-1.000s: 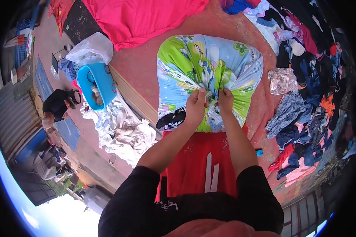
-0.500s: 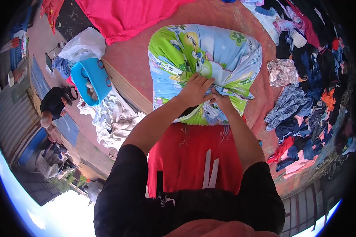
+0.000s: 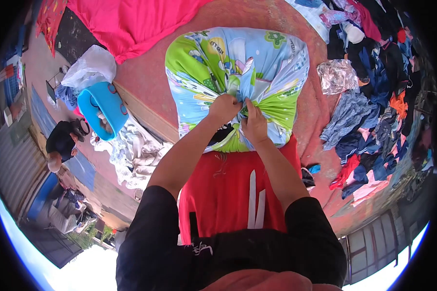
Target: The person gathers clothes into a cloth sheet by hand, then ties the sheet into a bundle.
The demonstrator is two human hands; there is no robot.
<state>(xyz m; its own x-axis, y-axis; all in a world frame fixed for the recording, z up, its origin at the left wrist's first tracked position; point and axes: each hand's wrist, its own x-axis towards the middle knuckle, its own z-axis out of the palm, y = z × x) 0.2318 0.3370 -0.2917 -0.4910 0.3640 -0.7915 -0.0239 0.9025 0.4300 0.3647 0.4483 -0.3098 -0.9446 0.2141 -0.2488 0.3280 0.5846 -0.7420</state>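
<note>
A square bundle [image 3: 277, 58] wrapped in patterned green and light blue cloth lies in front of me, its corners gathered at the middle. My left hand [image 3: 225, 107] is closed on the gathered cloth from the left. Just right of it, my right hand [image 3: 254, 123] grips the same gathering, its fingers pinched at the knotted part. A twisted end of cloth stands up above both hands. Dark material shows through a gap below my left hand. Red cloth [image 3: 228, 189] covers my lap.
At left are a blue basket [image 3: 119, 109] with items inside, a white plastic bag [image 3: 90, 68], pale clothes [image 3: 141, 150] and a bent-over person [image 3: 63, 140]. Pink cloth [image 3: 136, 22] lies at the top. Mixed clothes [image 3: 347, 114] spread along the right.
My hands have shifted left in view and now grip closer to the knot. A twisted cloth end now stands up above them. The whole view has shifted slightly.
</note>
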